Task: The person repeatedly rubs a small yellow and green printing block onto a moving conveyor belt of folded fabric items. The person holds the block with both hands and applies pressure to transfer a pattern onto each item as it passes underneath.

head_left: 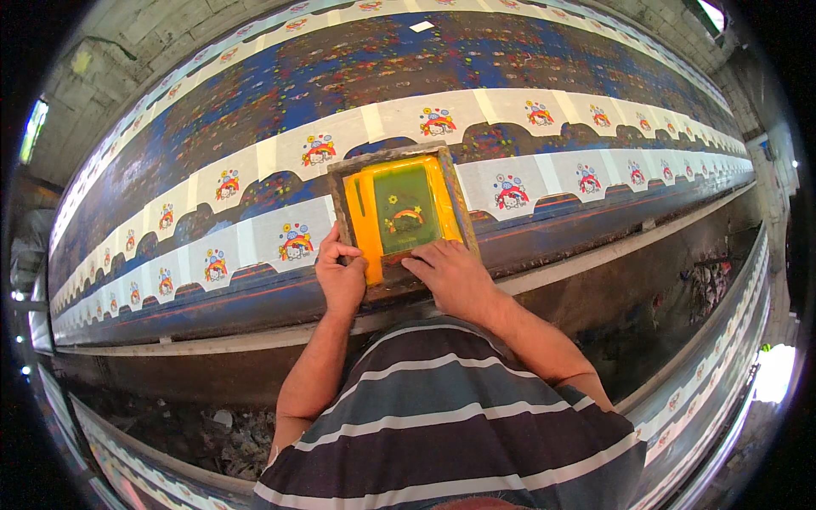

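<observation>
A wooden-framed printing screen (388, 156) lies over the nearest row of white fabric pieces, slightly tilted. Its green mesh (406, 191) carries a rainbow-and-flower design, with yellow ink (363, 223) spread around it. My left hand (342, 270) grips the frame's near left corner, fingers curled and thumb inward. At the near end of the mesh, my right hand (452, 274) is closed over a narrow dark strip that looks like a squeegee (393, 258); most of it is under the fingers. The frame hides the fabric beneath.
Printed fabric pieces (512, 192) run in long rows along an ink-spattered dark table (340, 64). A small white card (422, 27) lies toward the far side. A pale ledge (586, 259) follows the near edge. Behind me stands another table with prints (705, 374).
</observation>
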`<state>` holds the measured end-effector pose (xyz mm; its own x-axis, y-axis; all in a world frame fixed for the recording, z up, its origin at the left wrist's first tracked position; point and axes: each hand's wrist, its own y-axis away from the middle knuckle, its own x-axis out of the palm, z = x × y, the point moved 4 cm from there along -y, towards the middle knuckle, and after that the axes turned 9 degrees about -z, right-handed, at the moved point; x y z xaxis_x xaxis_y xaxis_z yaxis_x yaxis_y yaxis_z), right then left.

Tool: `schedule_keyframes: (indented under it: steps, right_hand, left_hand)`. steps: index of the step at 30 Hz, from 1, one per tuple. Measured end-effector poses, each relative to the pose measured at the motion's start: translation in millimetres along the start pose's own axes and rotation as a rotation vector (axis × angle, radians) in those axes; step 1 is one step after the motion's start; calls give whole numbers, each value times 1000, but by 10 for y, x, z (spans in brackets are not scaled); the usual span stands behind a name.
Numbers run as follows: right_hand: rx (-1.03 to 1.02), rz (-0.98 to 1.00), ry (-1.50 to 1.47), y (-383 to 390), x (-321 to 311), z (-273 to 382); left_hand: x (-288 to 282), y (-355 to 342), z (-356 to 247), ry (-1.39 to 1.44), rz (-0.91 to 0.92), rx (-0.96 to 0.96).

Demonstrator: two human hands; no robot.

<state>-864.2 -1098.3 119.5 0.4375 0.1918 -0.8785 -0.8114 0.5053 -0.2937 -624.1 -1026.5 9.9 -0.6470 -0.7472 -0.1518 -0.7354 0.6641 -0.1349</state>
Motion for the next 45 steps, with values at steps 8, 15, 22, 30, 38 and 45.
schedule_keyframes:
  steps: [8, 15, 22, 30, 38, 45]
  right_hand:
    - [34, 16, -131, -64, -213, -73]
    - [57, -110, -65, 108, -80, 107]
    - [62, -117, -34, 117, -56, 117]
    - [-7, -194, -4, -357, 146, -374]
    - [52, -225, 15, -1249, 129, -945]
    - [-53, -171, 11, -1039, 152, -766]
  left_hand:
    - [19, 12, 6, -29, -6, 101]
    - [32, 9, 40, -16, 12, 126]
    - [35, 12, 107, -78, 26, 73]
    - [56, 41, 50, -117, -1, 211]
    - [46, 37, 84, -70, -7, 184]
    - [48, 34, 106, -42, -12, 168]
